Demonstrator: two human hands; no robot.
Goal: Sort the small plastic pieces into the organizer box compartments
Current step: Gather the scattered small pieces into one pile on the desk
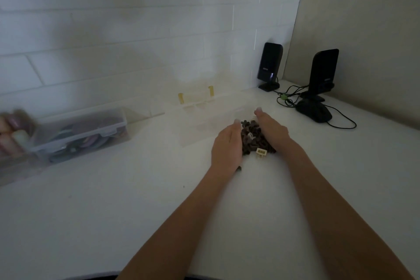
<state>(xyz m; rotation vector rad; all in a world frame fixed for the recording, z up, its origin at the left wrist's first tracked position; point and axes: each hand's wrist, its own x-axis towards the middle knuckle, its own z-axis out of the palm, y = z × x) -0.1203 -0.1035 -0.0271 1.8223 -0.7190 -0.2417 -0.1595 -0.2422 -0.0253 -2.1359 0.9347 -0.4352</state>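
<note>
Brown pieces (252, 136) heaped between two hands (227, 145).

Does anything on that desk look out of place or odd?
One cream piece lies at the near edge of the dark pile, and one dark piece has strayed by the left hand.

I see a black mouse (314, 112) on the white table (113, 200). Two black speakers (270, 66) (323, 73) stand just behind the mouse, cables (288, 95) tangled between. Far left of the mouse: lidded clear bin (79, 130) with blurry coloured contents.
</note>
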